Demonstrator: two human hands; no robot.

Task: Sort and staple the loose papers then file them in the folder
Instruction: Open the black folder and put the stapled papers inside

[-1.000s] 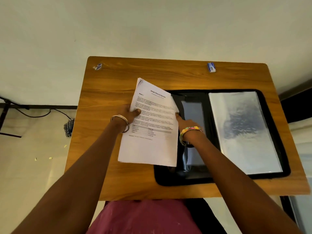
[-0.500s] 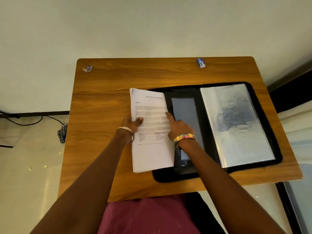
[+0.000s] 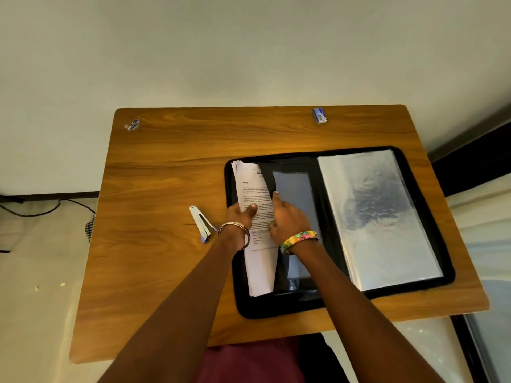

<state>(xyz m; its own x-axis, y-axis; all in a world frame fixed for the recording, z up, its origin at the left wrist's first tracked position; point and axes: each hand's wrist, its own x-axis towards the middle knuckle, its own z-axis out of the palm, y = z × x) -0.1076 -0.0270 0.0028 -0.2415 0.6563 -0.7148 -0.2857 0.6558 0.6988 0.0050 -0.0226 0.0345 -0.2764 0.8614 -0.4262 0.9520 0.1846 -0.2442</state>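
Observation:
A black zip folder point(image 3: 425, 214) lies open on the right half of the wooden table point(image 3: 166, 167), with clear plastic sleeves on its right side. A stack of printed papers point(image 3: 253, 189) sits partly inside the pocket on the folder's left side. My left hand point(image 3: 239, 217) grips the stack's left edge, thumb on the top page. My right hand point(image 3: 287, 218) rests at the pocket's edge, index finger lifting the black flap over the papers. A stapler point(image 3: 201, 223) lies on the table just left of my left wrist.
A small blue staple box point(image 3: 319, 115) stands near the table's far edge. A small blue and white object point(image 3: 132, 124) lies at the far left corner. A wall is behind the table. Black cables run along the floor at left.
The paper stack has moved right, from beside the folder into its left pocket. Both hands moved with it. The stapler, hidden before, now shows on the table.

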